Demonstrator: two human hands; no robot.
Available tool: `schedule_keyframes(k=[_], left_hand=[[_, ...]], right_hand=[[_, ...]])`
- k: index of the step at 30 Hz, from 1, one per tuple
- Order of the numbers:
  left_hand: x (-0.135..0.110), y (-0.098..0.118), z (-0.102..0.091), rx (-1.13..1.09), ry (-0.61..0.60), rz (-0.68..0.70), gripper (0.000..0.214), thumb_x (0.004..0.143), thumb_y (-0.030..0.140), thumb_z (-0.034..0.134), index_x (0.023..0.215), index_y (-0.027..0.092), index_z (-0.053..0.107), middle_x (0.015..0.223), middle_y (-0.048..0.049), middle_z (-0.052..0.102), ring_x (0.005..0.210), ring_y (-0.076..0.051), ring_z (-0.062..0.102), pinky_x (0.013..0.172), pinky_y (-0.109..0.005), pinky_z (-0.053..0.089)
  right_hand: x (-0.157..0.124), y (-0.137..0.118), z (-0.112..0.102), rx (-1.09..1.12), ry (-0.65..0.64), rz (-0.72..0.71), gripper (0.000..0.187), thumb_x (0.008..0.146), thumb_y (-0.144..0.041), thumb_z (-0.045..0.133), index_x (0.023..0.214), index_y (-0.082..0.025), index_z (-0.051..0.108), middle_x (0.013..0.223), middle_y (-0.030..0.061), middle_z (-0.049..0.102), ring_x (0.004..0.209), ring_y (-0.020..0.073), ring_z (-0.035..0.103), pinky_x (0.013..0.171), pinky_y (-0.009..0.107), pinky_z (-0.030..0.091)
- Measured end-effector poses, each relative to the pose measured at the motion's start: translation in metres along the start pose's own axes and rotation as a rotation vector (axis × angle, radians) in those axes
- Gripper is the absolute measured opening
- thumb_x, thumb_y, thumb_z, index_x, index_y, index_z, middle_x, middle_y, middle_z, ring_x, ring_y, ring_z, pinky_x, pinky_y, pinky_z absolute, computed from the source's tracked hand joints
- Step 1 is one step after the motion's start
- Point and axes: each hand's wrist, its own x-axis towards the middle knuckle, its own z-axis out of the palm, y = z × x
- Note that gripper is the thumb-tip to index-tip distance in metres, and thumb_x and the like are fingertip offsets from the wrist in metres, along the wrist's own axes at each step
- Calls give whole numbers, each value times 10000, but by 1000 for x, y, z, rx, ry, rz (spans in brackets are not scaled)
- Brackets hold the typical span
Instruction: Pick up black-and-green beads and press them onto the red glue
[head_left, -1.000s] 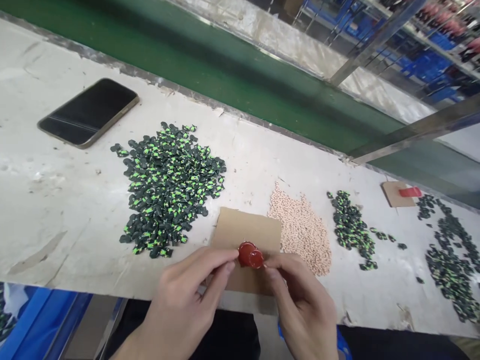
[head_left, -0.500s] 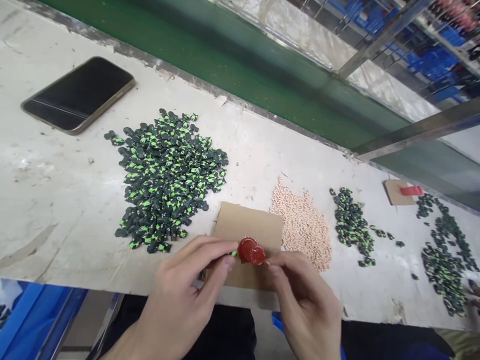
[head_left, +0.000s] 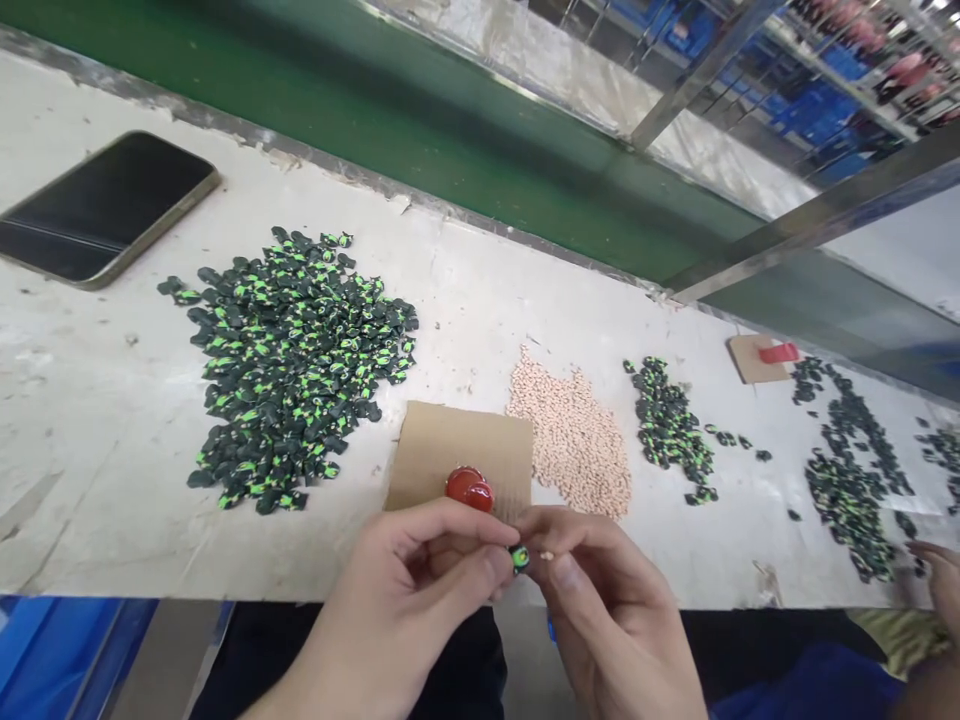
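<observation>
My left hand [head_left: 420, 590] pinches a small black-and-green piece [head_left: 519, 557] between thumb and forefinger at the table's near edge. My right hand [head_left: 607, 600] meets it from the right, its fingertips pinched on a tiny beige pellet [head_left: 545, 555] beside that piece. Just beyond the fingers a small red round part [head_left: 469, 489] rests on a cardboard square [head_left: 457, 455]. A large heap of black-and-green pieces [head_left: 292, 360] lies to the left, and a beige pellet pile [head_left: 574, 435] to the right.
A dark phone [head_left: 97, 205] lies at the far left. More black-and-green pieces [head_left: 671, 425] and another spread [head_left: 847, 470] sit to the right, with a second cardboard and red part [head_left: 761, 355]. Another person's hand [head_left: 937, 580] shows at the right edge. A green conveyor belt [head_left: 450, 130] runs behind.
Both hands have drawn back toward me from the red part, which now lies free on the cardboard. A black-and-green piece now shows between the fingertips. The view has shifted right.
</observation>
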Motion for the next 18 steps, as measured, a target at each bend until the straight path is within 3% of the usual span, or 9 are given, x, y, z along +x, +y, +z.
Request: schedule_keyframes(k=[14,18], left_hand=[[-3,3,-1,77,10,12,180,794,135,744,781,284,843,599,41,752,511,-85,688,526,-94,568],[-3,5,-1,128,3,45,211,791,100,735,763,276,849,688,20,783,586,-103,728,587,-113,597]], right_hand=[[2,-11,4,-279,48,-106,88,930,-258,745,867,-305,784,827,22,760,764,179,724,659,239,638],[6,-20,3,-366,-4,-106,113,897,-214,757,817,-275,810,804,48,786,722,204,745,624,267,657]])
